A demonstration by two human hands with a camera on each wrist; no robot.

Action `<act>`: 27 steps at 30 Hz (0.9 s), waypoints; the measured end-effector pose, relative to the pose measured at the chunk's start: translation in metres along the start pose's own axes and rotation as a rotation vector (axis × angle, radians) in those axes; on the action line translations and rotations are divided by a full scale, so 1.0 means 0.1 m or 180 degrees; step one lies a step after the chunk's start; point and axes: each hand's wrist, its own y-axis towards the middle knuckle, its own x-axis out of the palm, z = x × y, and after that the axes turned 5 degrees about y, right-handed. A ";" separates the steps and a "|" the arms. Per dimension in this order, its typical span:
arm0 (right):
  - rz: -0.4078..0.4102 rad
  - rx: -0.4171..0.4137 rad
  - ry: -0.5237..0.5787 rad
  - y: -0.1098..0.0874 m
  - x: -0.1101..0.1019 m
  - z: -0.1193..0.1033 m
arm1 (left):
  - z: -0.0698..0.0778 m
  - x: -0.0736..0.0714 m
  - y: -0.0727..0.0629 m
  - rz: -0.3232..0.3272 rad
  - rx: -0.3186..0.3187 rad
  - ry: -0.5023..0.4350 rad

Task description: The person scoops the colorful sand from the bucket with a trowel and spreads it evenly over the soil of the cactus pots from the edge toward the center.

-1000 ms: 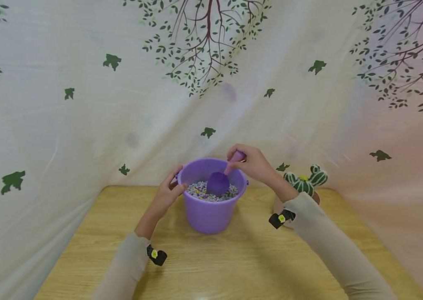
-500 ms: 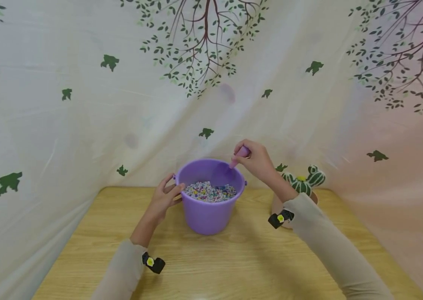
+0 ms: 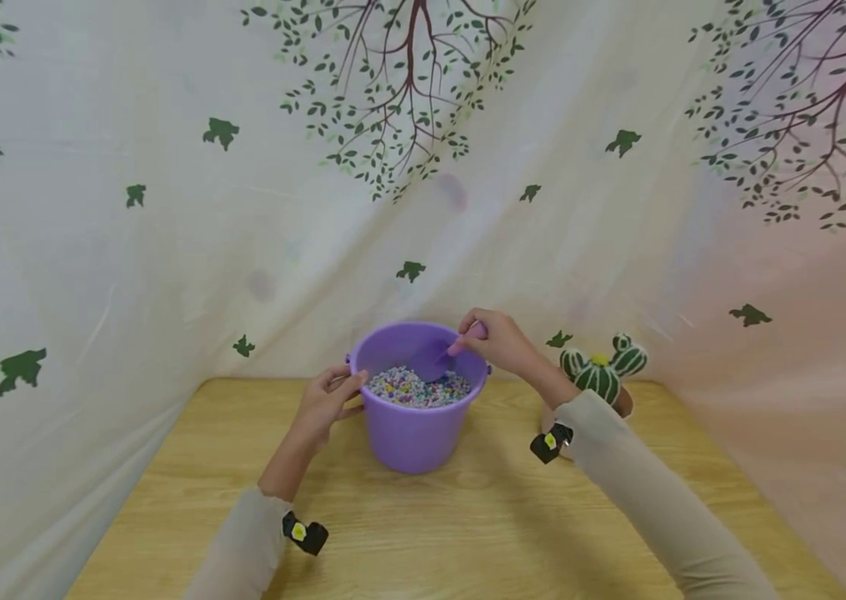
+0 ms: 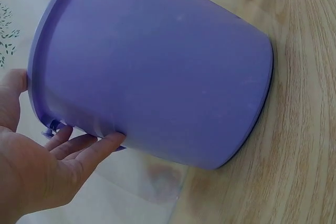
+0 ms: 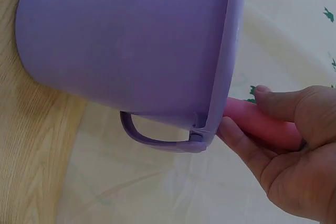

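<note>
A purple bucket (image 3: 415, 437) stands upright on the wooden table, partly filled with small multicoloured beads (image 3: 407, 387). My left hand (image 3: 321, 404) holds its left side, thumb at the rim and fingers against the outer wall, as the left wrist view shows. With my right hand (image 3: 505, 342) I grip the pink handle (image 5: 257, 121) of a scoop at the bucket's right rim. The scoop's purple blade (image 3: 430, 363) slants down inside, its lower edge at the beads. In the right wrist view the bucket wall hides the blade.
A knitted cactus (image 3: 598, 379) in a pot stands behind my right forearm. The bucket's own handle (image 5: 157, 142) hangs down at its back. Behind the table (image 3: 392, 533) hangs a pale curtain (image 3: 302, 250) with printed branches and leaves.
The scoop blade first showed over the beads, then its tip sank into them by the far right wall. Now it shows again, with my right hand lower and its handle flatter. My left hand stays.
</note>
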 end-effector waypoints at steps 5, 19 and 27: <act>0.0069 0.0116 -0.0061 0.05 0.03 0.00 | -0.01 -0.01 0.01 0.0023 0.0039 -0.0009; -0.0612 0.0040 0.1162 0.00 -0.08 0.22 | -0.03 -0.01 0.03 0.0055 0.0144 -0.0048; -0.0523 0.0245 0.1173 0.03 0.11 0.19 | -0.05 -0.01 0.02 0.0043 0.0155 -0.0040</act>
